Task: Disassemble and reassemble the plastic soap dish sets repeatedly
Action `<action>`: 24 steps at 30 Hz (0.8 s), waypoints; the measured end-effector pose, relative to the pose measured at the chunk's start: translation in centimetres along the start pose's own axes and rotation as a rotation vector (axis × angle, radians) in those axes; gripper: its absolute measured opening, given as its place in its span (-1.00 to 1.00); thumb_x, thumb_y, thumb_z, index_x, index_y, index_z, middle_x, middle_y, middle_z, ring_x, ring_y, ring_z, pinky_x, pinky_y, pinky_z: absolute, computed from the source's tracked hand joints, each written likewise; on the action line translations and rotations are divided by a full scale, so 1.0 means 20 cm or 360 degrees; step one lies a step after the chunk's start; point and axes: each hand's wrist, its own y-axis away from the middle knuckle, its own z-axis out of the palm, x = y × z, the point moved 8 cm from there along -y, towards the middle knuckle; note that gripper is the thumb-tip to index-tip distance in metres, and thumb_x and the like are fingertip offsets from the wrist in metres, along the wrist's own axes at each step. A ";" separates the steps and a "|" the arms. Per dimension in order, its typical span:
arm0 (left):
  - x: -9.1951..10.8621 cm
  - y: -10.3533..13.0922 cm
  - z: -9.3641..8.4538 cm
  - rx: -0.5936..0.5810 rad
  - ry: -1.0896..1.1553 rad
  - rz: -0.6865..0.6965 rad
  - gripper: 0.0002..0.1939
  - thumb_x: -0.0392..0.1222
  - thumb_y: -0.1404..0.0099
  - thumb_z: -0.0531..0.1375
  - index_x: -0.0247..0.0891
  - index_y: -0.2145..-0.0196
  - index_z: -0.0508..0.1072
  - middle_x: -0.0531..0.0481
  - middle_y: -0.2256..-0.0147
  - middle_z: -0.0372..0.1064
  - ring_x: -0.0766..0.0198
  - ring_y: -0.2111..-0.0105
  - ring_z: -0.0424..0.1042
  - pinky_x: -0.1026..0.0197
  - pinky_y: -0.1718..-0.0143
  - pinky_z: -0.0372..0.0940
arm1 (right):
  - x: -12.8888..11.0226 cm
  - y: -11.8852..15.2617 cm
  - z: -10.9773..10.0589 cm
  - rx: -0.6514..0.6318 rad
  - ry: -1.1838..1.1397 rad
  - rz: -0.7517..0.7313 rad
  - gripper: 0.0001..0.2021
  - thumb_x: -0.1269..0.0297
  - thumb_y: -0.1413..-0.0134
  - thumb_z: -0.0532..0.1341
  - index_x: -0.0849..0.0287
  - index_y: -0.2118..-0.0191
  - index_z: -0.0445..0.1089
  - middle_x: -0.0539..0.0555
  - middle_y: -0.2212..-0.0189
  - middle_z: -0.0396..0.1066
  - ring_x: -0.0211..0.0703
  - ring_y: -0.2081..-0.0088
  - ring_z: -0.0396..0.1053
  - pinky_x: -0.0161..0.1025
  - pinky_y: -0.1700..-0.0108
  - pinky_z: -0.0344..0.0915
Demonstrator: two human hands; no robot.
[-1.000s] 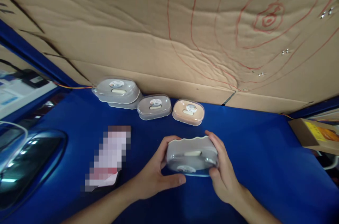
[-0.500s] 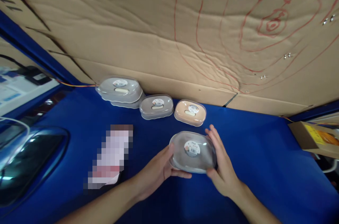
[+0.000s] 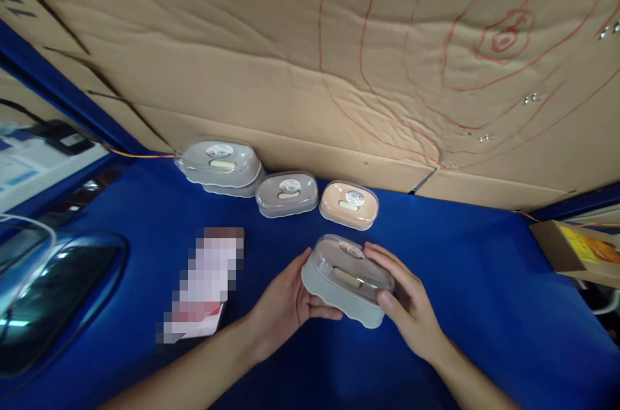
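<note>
A grey oval box (image 3: 341, 294) with a clear lid and a round label is held between both hands above the blue table, its near side tilted into view. My left hand (image 3: 290, 297) supports it from the left, with fingers under its lower edge. My right hand (image 3: 409, 303) grips the right end, the thumb on the near side and the fingers over the lid. Behind it stand a peach box (image 3: 334, 211) and a smaller grey box (image 3: 271, 203), both lidded and labelled.
Stacked grey boxes (image 3: 194, 168) stand at the back left against a cardboard wall (image 3: 242, 61). A pixelated flat item (image 3: 208, 274) lies left of my hands on the blue table (image 3: 484, 281). A dark glossy object (image 3: 53, 300) is farther left; a cardboard box (image 3: 549, 245) is at right.
The held grey box has tipped so that its grey side and the pale oval on it now show. The fingers of my right hand have shifted onto the lid.
</note>
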 end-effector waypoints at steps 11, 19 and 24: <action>0.01 -0.01 -0.04 0.0102 -0.0014 0.0066 -0.52 -0.03 -0.61 -0.03 -0.31 0.07 0.65 -0.15 0.27 0.69 0.14 0.35 0.65 0.08 0.29 0.59 | -0.02 0.00 0.02 -0.0051 0.0139 -0.0043 -0.48 0.05 -0.38 0.24 -0.14 -0.39 0.26 0.15 -0.40 0.24 0.18 -0.40 0.23 0.16 -0.39 0.25; 0.04 0.01 -0.03 0.0028 -0.0198 0.0094 -0.45 0.21 -0.51 0.10 -0.32 -0.07 0.58 -0.22 0.12 0.66 0.02 0.15 0.61 0.03 0.13 0.53 | -0.06 0.02 0.08 -0.0300 0.0479 -0.0256 -0.24 0.15 -0.29 0.34 -0.12 -0.49 0.03 0.18 -0.48 0.03 0.18 -0.46 0.10 0.12 -0.41 0.22; 0.09 0.04 -0.01 -0.0008 -0.0318 0.0282 -0.47 0.04 -0.31 0.39 -0.16 -0.17 0.50 -0.14 -0.02 0.60 0.03 0.03 0.57 0.15 0.08 0.44 | -0.07 0.05 0.09 -0.0277 0.0409 -0.0304 -0.14 0.03 -0.22 0.40 -0.08 -0.50 0.00 0.20 -0.55 -0.22 0.33 -0.52 -0.11 0.28 -0.44 0.10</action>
